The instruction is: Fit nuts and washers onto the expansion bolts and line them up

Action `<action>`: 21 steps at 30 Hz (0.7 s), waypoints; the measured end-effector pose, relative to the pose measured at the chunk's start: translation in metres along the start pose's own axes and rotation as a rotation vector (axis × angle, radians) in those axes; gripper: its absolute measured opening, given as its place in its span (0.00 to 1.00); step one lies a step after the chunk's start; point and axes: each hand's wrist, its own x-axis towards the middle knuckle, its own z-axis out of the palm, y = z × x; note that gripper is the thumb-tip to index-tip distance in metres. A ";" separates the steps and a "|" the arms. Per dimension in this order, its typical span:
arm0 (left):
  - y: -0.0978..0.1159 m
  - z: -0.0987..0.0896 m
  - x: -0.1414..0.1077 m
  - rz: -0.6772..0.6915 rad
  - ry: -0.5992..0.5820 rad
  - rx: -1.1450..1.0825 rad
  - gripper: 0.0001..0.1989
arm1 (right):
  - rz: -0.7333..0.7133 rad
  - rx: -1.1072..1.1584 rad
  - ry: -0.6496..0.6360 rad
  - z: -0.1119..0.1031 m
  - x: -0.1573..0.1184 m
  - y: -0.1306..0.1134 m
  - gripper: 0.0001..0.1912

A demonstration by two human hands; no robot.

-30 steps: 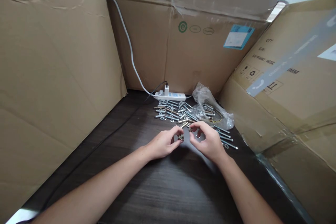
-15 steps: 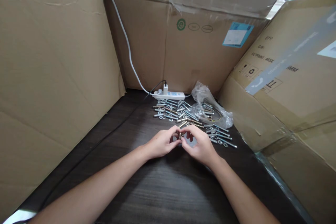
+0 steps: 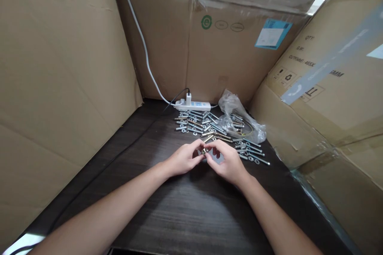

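Observation:
Between my fingertips, over the dark table, is a small round brass-coloured metal piece [image 3: 205,151]; whether it is a nut or a washer I cannot tell. My left hand [image 3: 186,159] pinches it from the left with thumb and forefinger. From the other side, my right hand [image 3: 225,162] closes its thumb and forefinger on the same piece, its other fingers curled. Just beyond my hands lie loose bolts with sleeves [image 3: 194,127], several washers [image 3: 195,134] and nuts. More long bolts [image 3: 254,152] lie in rows to the right of my right hand.
A white power strip [image 3: 194,106] with a plugged-in adapter stands behind the hardware. A crumpled clear plastic bag [image 3: 239,121] covers some bolts. Cardboard walls [image 3: 161,48] enclose the dark table [image 3: 167,207] at left, back and right. A black cable [image 3: 119,154] runs along the left.
Both hands stay together in nearly the same place. The metal piece has turned between my fingertips and shows more of its round face. The camera view has tilted slightly.

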 end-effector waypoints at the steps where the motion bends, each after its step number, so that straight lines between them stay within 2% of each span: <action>1: -0.001 0.000 0.000 -0.006 -0.002 -0.013 0.07 | 0.001 -0.001 0.001 0.000 0.000 0.000 0.10; 9: -0.006 0.003 0.000 -0.055 -0.038 -0.070 0.06 | 0.051 0.022 -0.004 0.000 -0.001 0.005 0.05; 14: -0.005 0.003 0.000 -0.068 -0.047 -0.057 0.07 | 0.097 -0.050 0.009 -0.004 0.000 0.003 0.11; 17: -0.003 0.003 0.001 -0.064 -0.039 -0.042 0.07 | 0.079 -0.022 0.017 -0.007 0.000 0.000 0.06; 21: -0.002 0.003 0.001 -0.048 -0.035 -0.045 0.05 | 0.020 0.028 -0.044 -0.006 0.000 -0.001 0.14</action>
